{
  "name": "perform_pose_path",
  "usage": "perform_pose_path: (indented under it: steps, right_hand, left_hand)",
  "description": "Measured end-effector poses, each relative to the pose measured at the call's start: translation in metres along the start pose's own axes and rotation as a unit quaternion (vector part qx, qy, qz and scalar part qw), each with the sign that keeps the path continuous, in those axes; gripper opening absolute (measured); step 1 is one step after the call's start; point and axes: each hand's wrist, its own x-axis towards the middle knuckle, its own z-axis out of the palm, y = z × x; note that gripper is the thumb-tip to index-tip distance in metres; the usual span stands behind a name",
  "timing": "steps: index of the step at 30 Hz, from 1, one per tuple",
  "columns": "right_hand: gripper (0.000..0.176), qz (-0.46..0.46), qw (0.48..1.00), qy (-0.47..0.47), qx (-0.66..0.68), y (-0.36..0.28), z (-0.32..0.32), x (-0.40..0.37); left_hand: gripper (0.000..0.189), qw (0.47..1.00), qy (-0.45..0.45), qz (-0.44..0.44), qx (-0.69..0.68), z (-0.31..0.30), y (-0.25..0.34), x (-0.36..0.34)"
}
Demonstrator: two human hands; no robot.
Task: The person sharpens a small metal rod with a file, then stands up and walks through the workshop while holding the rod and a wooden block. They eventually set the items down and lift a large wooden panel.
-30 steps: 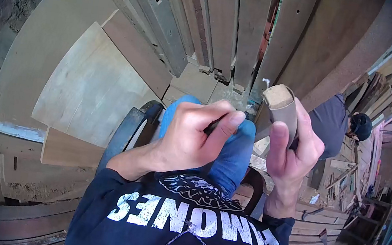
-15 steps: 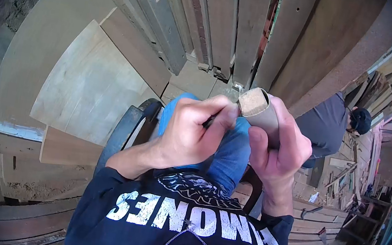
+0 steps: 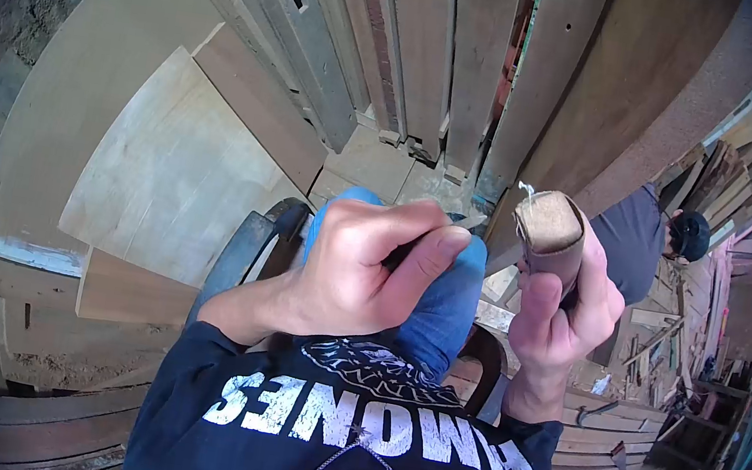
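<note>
My left hand [image 3: 381, 265] is closed in a pinch above my jeans. A small pale grey pointed tip [image 3: 468, 220] shows just beyond its fingers; the rest is hidden, so I cannot make out its kind. My right hand [image 3: 577, 307] grips a wooden block [image 3: 555, 220] wrapped in a brownish-grey sheet [image 3: 552, 265], with the block's bare end facing up. A short white frayed strand [image 3: 525, 190] sticks out at the wrap's upper left edge. Between the two hands there is a gap.
Long boards [image 3: 476, 66] lean ahead of me. Curved plywood sheets [image 3: 164, 172] stand at the left, beside a dark chair arm [image 3: 245, 241]. Another person [image 3: 633, 242] in a dark cap is at the right, near scattered wood scraps [image 3: 655, 337].
My right hand has moved right with the wrapped block, away from my left hand, and the block now stands more upright. My left hand has stayed nearly in place.
</note>
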Motion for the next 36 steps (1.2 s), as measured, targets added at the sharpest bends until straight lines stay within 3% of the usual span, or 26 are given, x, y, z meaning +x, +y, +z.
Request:
perform_pose_path:
  steps: [2, 5, 12, 13, 14, 15, 18, 21, 29, 31, 36]
  right_hand:
    - [0.053, 0.002, 1.000, -0.007, -0.005, -0.006, -0.001, 0.000]
    - [0.055, -0.046, 0.999, -0.014, -0.018, -0.008, 0.001, 0.002]
    - [0.051, -0.129, 0.989, 0.011, -0.071, 0.005, 0.015, 0.006]
    - [0.048, -0.135, 0.987, 0.024, -0.086, 0.007, 0.018, 0.008]
    - [0.042, -0.077, 0.983, 0.015, -0.167, 0.004, 0.017, 0.014]
    - [0.039, -0.075, 0.977, 0.047, -0.192, 0.021, 0.020, 0.018]
    - [0.036, -0.061, 0.989, 0.047, -0.129, 0.021, 0.012, 0.018]
    - [0.036, 0.023, 0.998, 0.035, -0.039, 0.011, 0.006, 0.006]
    - [0.052, -0.030, 1.000, 0.009, -0.002, -0.004, 0.002, -0.004]
    - [0.054, -0.106, 0.992, -0.004, -0.062, -0.001, 0.006, 0.000]
    - [0.053, -0.138, 0.986, 0.022, -0.093, 0.009, 0.013, 0.003]
  left_hand:
    - [0.011, 0.998, 0.046, 0.038, -0.002, 0.004, 0.001, 0.002]
    - [0.010, 0.998, 0.040, 0.043, 0.010, 0.003, 0.001, 0.003]
    - [0.017, 0.997, 0.058, 0.031, 0.026, 0.008, 0.000, 0.002]
    - [0.017, 0.998, 0.034, 0.053, 0.031, 0.008, -0.002, 0.001]
    - [0.017, 0.996, 0.010, 0.076, 0.036, 0.008, -0.003, 0.001]
    - [0.011, 0.995, -0.059, 0.073, 0.038, 0.005, 0.005, -0.004]
    - [0.015, 0.997, -0.013, 0.069, 0.016, 0.004, 0.003, 0.004]
    - [0.018, 1.000, -0.001, 0.017, -0.011, 0.000, -0.006, 0.003]
    - [0.014, 0.999, 0.000, 0.024, -0.036, 0.003, 0.000, 0.005]
    - [0.008, 0.999, -0.005, 0.027, -0.038, 0.003, 0.000, 0.005]
    - [0.011, 0.999, 0.009, -0.002, -0.050, 0.005, -0.002, 0.005]
